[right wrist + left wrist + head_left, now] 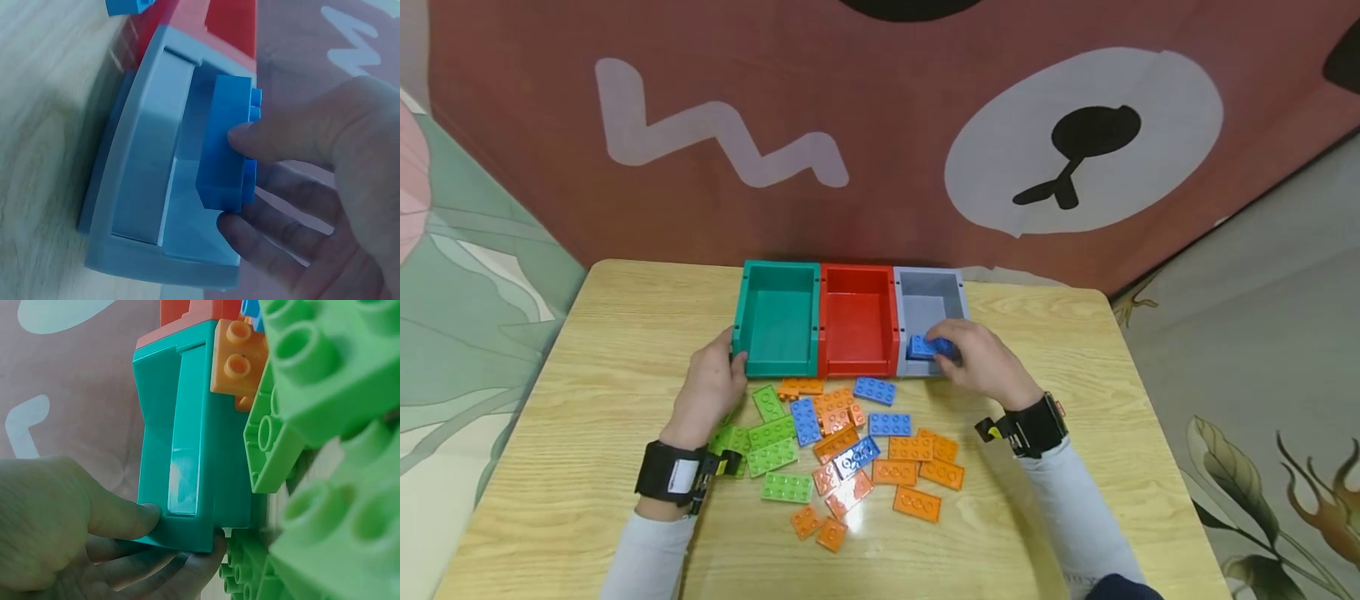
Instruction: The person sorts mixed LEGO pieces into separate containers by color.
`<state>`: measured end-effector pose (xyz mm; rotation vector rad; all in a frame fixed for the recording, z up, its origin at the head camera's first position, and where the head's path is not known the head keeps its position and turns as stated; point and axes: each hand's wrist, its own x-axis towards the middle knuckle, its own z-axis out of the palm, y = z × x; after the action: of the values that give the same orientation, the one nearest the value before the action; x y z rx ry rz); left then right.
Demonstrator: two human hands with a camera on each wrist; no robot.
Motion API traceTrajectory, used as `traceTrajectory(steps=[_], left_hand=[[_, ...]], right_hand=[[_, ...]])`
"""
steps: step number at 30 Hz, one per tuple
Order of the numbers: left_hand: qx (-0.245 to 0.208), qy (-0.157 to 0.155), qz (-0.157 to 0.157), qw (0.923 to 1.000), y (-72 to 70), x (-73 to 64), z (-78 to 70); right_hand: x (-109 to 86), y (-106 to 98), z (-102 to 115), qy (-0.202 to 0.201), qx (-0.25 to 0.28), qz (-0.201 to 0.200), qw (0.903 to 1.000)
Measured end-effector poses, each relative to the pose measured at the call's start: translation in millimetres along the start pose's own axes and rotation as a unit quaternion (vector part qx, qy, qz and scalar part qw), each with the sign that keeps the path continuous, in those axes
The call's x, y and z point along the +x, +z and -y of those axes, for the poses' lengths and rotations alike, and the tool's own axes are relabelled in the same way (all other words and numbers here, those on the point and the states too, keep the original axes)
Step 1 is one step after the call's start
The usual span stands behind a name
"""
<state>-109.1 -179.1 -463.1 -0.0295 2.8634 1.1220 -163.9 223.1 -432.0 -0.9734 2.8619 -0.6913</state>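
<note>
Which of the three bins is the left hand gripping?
The green bin, leftmost in the head view: the left hand grips its near outer corner. It touches neither the red bin nor grey bin.

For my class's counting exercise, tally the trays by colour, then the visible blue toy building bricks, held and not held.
Green tray: 1
Red tray: 1
Grey tray: 1
Blue building brick in the right hand: 1
Other blue building bricks: 4
Total: 8
</note>
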Motion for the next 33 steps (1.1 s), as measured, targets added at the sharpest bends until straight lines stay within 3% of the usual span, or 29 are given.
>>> traceTrajectory(steps=[16,33], left_hand=[[0.003,-0.005,-0.002,1.0000,2.2,0.5,2.5],[-0.004,-0.009,-0.012,0.9999,4.3,0.5,2.9]], right_hand=[[36.3,13.3,-20.6,0.014,-0.017,0.028,0.9994],[49.7,18.6,-18.4,0.032,-0.017,0.085,0.9957]])
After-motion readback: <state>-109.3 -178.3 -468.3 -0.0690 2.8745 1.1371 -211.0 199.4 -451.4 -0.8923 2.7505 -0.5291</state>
